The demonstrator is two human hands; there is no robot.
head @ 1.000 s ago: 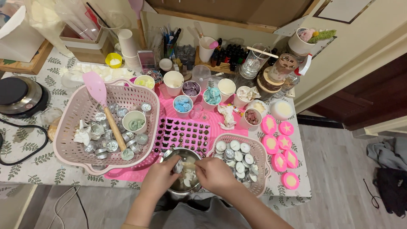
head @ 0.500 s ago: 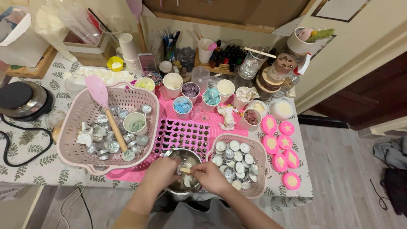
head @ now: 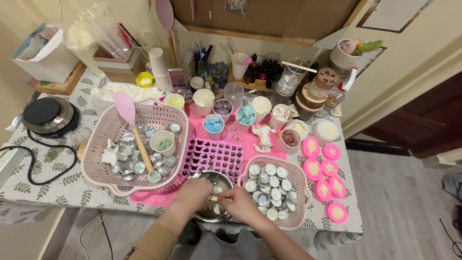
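- Now both hands meet over the steel bowl [head: 211, 195] at the table's near edge, between the big basket [head: 96, 163] and the small basket [head: 301, 202].
- Left hand [head: 192, 193] is closed on something small inside the bowl; what it is cannot be made out.
- Right hand [head: 239, 204] pinches a short pale stick [head: 214, 198], pointing it into the bowl.
- Stick looks light and stiff, best pinched near its end; the wax pieces [head: 219, 207] in the bowl likely brittle and a bit slick.
- Bowl: rigid, smooth metal, apt to slide unless steadied at the rim.
- Compared with a second ago, the stick is newly visible between the hands; the view has shifted, hands remain over the bowl.
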